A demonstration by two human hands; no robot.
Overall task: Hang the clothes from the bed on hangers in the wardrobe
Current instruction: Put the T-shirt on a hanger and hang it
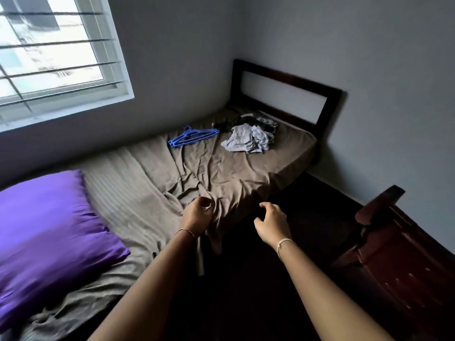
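Reach for bed's [221, 173] far end, left hand [198, 214] and right hand [272, 223] fingers loosely curled, empty; grab hangers [192, 136] beside clothes [248, 137] first.

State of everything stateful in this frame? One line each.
left hand: loosely curled, empty, above the sheet
right hand: loosely curled, empty, off the sheet's edge
blue hangers: bunched flat on the sheet, bare
clothes: crumpled pile on the sheet, unhung
sheet: wrinkled, hanging over the near edge
purple pillow: lying flat at the near end
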